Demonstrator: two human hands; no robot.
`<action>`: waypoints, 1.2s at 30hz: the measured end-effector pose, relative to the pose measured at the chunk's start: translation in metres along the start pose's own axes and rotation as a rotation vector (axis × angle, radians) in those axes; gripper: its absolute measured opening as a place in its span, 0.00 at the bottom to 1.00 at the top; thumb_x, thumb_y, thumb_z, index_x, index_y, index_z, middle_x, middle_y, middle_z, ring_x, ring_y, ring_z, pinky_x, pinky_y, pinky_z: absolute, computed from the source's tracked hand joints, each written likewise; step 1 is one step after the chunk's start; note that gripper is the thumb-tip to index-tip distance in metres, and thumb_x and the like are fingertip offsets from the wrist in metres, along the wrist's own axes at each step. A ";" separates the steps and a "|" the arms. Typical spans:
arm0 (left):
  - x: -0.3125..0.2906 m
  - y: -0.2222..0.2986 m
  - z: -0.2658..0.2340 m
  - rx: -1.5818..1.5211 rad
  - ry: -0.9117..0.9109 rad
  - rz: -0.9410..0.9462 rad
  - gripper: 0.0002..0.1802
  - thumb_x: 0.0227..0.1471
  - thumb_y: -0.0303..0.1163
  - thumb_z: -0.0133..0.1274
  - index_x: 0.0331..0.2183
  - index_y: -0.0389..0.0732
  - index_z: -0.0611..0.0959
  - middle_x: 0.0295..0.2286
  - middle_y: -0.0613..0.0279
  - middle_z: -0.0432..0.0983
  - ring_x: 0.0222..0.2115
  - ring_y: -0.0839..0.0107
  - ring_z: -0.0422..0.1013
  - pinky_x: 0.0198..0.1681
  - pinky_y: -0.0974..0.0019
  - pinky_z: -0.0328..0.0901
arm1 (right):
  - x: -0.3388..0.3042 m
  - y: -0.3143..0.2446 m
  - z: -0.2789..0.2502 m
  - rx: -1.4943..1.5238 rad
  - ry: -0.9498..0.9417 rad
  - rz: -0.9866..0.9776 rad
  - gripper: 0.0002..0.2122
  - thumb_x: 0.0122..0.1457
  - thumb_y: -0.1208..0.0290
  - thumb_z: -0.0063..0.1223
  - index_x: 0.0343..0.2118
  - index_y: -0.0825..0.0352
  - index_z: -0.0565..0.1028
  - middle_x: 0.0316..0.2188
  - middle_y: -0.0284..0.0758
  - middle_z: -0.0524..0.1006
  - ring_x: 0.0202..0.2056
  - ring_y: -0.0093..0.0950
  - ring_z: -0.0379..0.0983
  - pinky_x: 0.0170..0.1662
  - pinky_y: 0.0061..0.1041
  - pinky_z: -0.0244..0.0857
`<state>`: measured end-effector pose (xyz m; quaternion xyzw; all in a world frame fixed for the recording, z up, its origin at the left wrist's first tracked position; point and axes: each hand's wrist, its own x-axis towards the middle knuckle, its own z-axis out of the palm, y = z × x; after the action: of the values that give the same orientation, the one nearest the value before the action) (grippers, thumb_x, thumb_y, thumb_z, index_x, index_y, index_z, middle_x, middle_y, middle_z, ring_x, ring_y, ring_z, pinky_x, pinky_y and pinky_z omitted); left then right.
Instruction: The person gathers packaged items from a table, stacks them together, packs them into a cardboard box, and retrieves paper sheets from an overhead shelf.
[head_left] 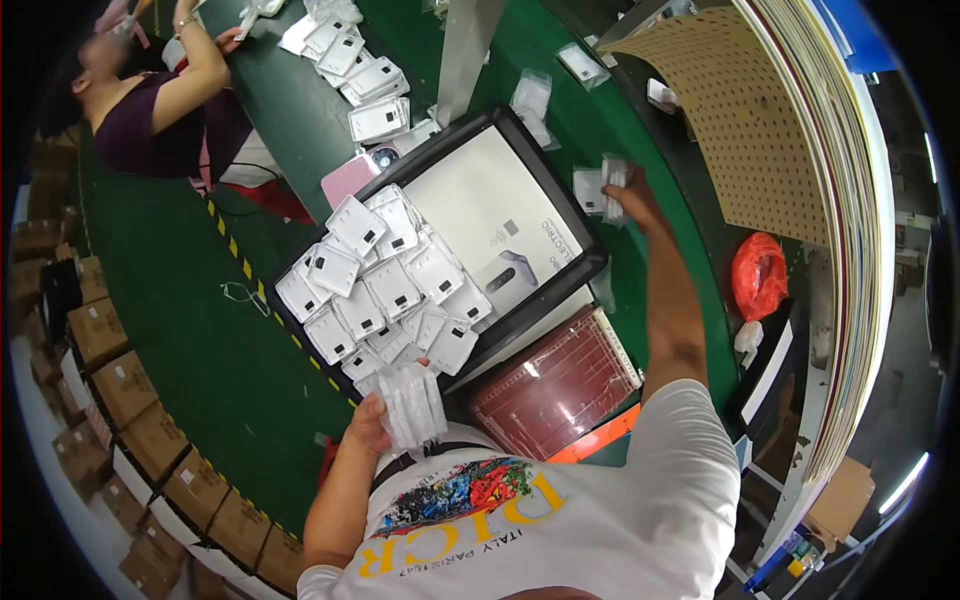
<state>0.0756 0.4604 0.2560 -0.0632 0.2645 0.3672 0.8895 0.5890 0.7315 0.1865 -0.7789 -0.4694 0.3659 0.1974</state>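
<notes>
My left hand point(368, 425) is closed around a stack of clear plastic-bagged packets point(412, 408), held upright in front of my shirt. My right arm reaches out over the green work surface. There, my right hand point(634, 194) grips some clear-bagged packets point(614, 182), beside another bagged packet point(587, 190) lying flat. Between my arms stands a black-rimmed tray point(590, 232) with a pale printed sheet inside. A loose heap of flat white pieces point(392, 285), each with a small dark mark, covers its left part.
A dark red cutting board point(555, 385) lies near me. More white pieces point(378, 118) and a pink box point(350, 180) are beyond the tray. Bagged packets point(532, 95) dot the green surface. A red bag point(759, 277) and pegboard point(730, 120) are right; a co-worker point(165, 110) sits far left.
</notes>
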 end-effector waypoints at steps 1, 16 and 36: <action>0.000 -0.001 0.000 0.008 -0.013 -0.011 0.58 0.36 0.45 0.69 0.63 0.36 0.57 0.45 0.52 0.76 0.42 0.53 0.77 0.49 0.37 0.69 | 0.001 0.005 0.001 0.010 0.035 0.075 0.42 0.44 0.68 0.64 0.63 0.67 0.54 0.54 0.48 0.68 0.55 0.43 0.67 0.57 0.36 0.61; -0.001 -0.004 -0.003 0.012 0.005 -0.041 0.59 0.33 0.43 0.69 0.62 0.36 0.57 0.45 0.52 0.75 0.43 0.54 0.76 0.50 0.38 0.68 | -0.002 -0.020 0.056 -0.730 0.032 0.024 0.39 0.43 0.57 0.67 0.60 0.54 0.61 0.52 0.51 0.70 0.51 0.50 0.70 0.55 0.40 0.66; 0.002 0.000 0.004 -0.005 0.018 -0.048 0.59 0.33 0.43 0.70 0.62 0.35 0.58 0.44 0.52 0.75 0.43 0.57 0.76 0.49 0.44 0.70 | 0.012 0.002 0.033 -0.397 0.009 -0.287 0.60 0.37 0.60 0.74 0.68 0.70 0.39 0.64 0.54 0.55 0.63 0.47 0.56 0.65 0.35 0.53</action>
<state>0.0778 0.4629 0.2582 -0.0752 0.2700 0.3458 0.8955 0.5687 0.7394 0.1590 -0.7294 -0.6371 0.2315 0.0925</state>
